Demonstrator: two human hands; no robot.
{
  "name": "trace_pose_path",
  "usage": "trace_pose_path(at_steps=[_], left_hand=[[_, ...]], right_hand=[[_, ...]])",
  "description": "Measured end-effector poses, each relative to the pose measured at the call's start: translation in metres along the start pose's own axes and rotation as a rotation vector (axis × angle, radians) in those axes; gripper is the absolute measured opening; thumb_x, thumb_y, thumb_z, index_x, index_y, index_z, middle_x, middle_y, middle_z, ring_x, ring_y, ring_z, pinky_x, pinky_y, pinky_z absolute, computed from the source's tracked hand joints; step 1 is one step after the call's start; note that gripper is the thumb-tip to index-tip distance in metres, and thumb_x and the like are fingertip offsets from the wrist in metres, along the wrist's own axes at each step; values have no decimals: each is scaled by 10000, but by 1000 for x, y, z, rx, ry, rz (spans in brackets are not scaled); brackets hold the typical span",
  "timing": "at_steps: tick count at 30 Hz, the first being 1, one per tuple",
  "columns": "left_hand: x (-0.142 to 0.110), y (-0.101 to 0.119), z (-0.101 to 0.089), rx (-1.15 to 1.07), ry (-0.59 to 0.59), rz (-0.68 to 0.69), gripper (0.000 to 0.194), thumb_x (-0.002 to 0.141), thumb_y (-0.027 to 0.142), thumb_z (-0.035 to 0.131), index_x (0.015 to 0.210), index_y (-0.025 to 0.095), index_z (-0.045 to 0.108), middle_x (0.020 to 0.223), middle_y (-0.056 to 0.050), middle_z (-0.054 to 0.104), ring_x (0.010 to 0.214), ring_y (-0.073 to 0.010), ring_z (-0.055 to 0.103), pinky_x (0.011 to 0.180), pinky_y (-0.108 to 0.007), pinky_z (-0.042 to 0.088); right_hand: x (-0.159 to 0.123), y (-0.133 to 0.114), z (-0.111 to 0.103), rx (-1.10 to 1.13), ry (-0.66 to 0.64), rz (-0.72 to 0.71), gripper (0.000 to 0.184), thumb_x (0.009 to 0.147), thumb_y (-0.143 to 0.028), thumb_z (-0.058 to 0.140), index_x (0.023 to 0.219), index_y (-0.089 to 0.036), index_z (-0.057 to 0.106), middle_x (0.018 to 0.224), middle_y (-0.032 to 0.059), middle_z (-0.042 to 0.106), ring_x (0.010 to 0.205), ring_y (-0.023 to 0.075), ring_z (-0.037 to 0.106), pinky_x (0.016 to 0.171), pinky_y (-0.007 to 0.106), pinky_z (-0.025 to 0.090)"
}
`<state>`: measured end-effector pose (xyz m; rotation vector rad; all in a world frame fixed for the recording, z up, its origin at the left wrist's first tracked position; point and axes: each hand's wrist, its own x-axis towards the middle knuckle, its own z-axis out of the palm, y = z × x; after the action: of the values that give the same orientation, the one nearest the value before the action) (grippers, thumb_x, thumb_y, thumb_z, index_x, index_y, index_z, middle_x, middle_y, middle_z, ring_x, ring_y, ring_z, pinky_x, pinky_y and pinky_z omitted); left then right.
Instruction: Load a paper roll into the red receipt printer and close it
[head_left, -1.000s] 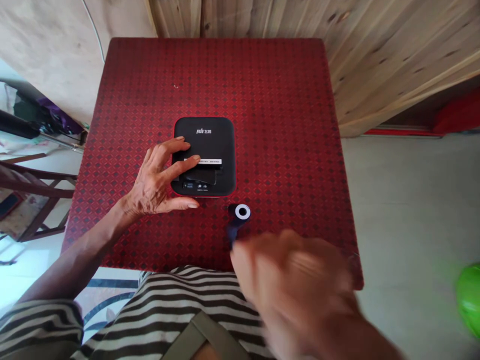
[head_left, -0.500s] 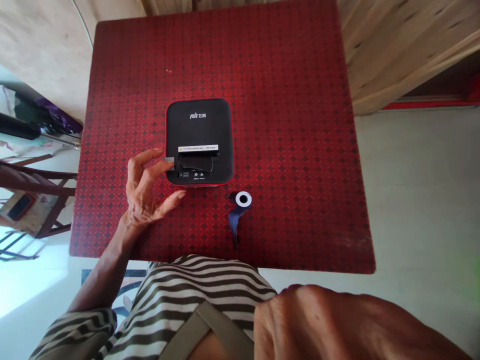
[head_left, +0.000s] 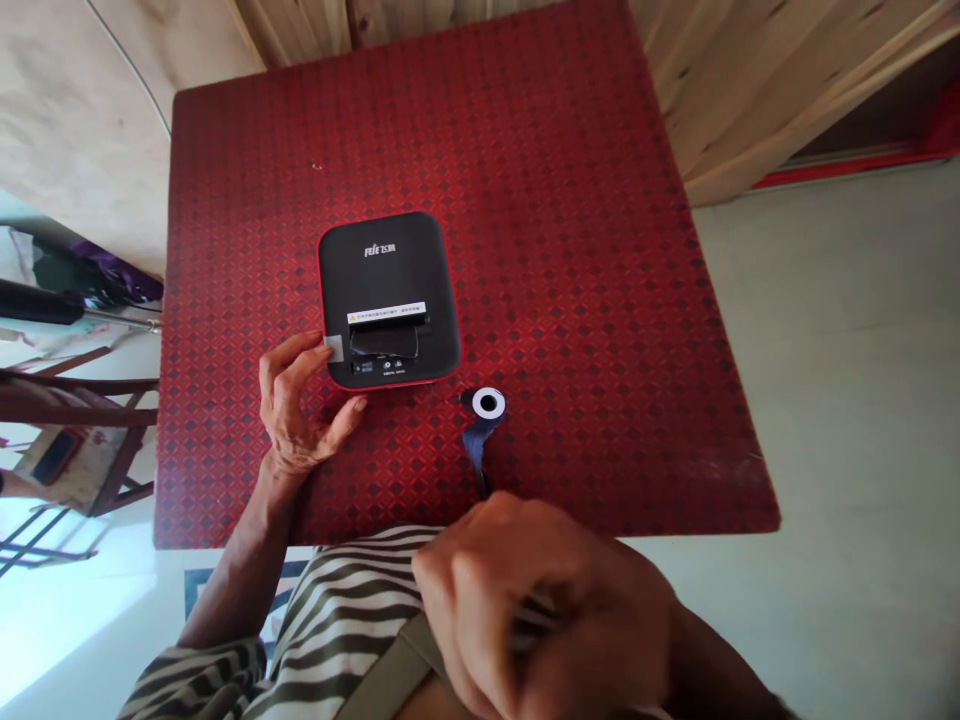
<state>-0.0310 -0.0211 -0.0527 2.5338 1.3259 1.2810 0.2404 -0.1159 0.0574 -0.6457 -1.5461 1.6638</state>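
A black label or receipt printer with a red rim lies on the table, a white warning strip and a dark slot on its top. My left hand is at its near left corner, fingers apart. One fingertip touches a small greyish clear tab on the printer's edge, and the thumb rests near the front edge. A small roll with a white end and a dark blue loose strip stands right of the printer. Close to the camera, my right hand is loosely curled, blurred, with nothing visible in it.
The table has a red patterned cover. Left of it are a wooden chair with a dark phone-like object on its seat, and a black-handled rod. Wooden panelling stands behind and at right.
My right hand has come down and inward, and is now curled in front of my chest. The left hand stays at the printer's corner. The view has tilted slightly.
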Motion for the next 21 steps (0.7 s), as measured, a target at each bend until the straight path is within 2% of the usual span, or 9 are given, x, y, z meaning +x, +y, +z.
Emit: trace_pose_path(at_steps=[3, 5, 7, 9, 11, 14, 18, 21], left_hand=[[0, -1, -1, 27, 19, -3, 570, 939, 532, 754, 1425, 279, 594, 1314, -108, 681, 1182, -294, 687, 1022, -503, 583], [0, -1, -2, 43, 21, -3, 557, 936, 529, 759, 1416, 288, 609, 1319, -107, 679, 1182, -296, 689, 1014, -504, 589], [0, -2, -3, 44, 16, 7, 552, 931, 513, 770, 1416, 296, 618, 1331, -107, 671, 1179, -294, 689, 997, -490, 596], [0, -4, -2, 37, 14, 25, 549, 925, 493, 781, 1416, 301, 625, 1339, -108, 660, 1167, -287, 689, 971, -470, 607], [0, -6, -1, 45, 14, 47, 546, 922, 489, 785, 1412, 305, 627, 1337, -109, 654, 1150, -283, 693, 944, -458, 618], [-1, -8, -1, 65, 3, 48, 524, 922, 522, 775, 1380, 308, 634, 1333, -111, 649, 1154, -286, 695, 925, -457, 631], [1, -8, -2, 40, -13, -4, 520, 903, 572, 787, 1325, 304, 644, 1336, -111, 638, 1195, -292, 679, 933, -467, 641], [2, -7, -2, 22, -36, -57, 527, 903, 621, 776, 1298, 298, 641, 1340, -109, 628, 1216, -290, 660, 944, -472, 637]], right_hand=[[13, 28, -1, 278, -239, 57, 490, 1109, -579, 522, 786, -217, 587, 679, -16, 639, 567, 84, 560, 554, 206, 470], [13, 42, 3, 452, -309, 53, 486, 1039, -599, 651, 745, -224, 554, 643, -33, 602, 554, 82, 553, 536, 201, 456], [10, 49, 4, 518, -226, 2, 499, 993, -584, 719, 702, -236, 511, 596, -54, 555, 507, 75, 497, 494, 206, 407], [6, 48, -3, 508, -72, -45, 503, 1025, -546, 671, 679, -247, 462, 572, -61, 522, 476, 73, 442, 467, 220, 359], [4, 42, -19, 443, 31, -80, 467, 1051, -468, 633, 683, -257, 437, 571, -61, 503, 475, 80, 435, 461, 232, 351], [7, 34, -47, 351, 75, -132, 410, 1026, -373, 667, 703, -265, 439, 553, -69, 456, 462, 95, 413, 437, 246, 347], [15, 43, -73, 255, 334, -123, 476, 1028, -448, 653, 664, -268, 405, 481, -80, 332, 422, 119, 308, 421, 287, 296], [22, 62, -84, 173, 490, -106, 502, 1034, -507, 640, 681, -266, 376, 513, -79, 317, 461, 129, 314, 459, 282, 324]])
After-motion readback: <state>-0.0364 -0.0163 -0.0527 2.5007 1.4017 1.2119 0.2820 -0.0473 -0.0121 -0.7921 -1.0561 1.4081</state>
